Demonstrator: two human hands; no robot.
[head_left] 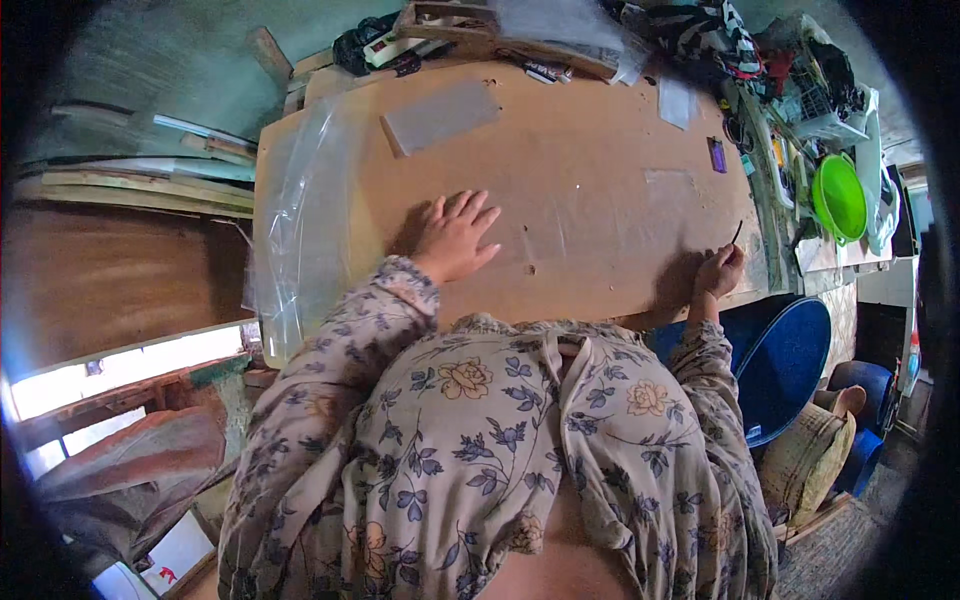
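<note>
My left hand [455, 240] lies flat on the brown tabletop [560, 110], fingers spread, holding nothing. On the right, near the table's edge, my right hand [720, 271] is closed around a thin dark stick-like tool [738, 232] that points up and away; its kind is too small to make out. A long clear plastic sheet [310, 220] covers the table's left end. Beyond my left hand lies a flat piece of translucent plastic [443, 116]. Fainter clear film [668, 195] rests between my hands and further right.
A small purple object [717, 154] sits near the right edge. Wooden boards [450, 22] and bundled stuff line the back. At right stand a green basin [839, 198], a blue barrel [788, 370] and a woven basket [808, 460]. Planks [140, 190] are stacked at left.
</note>
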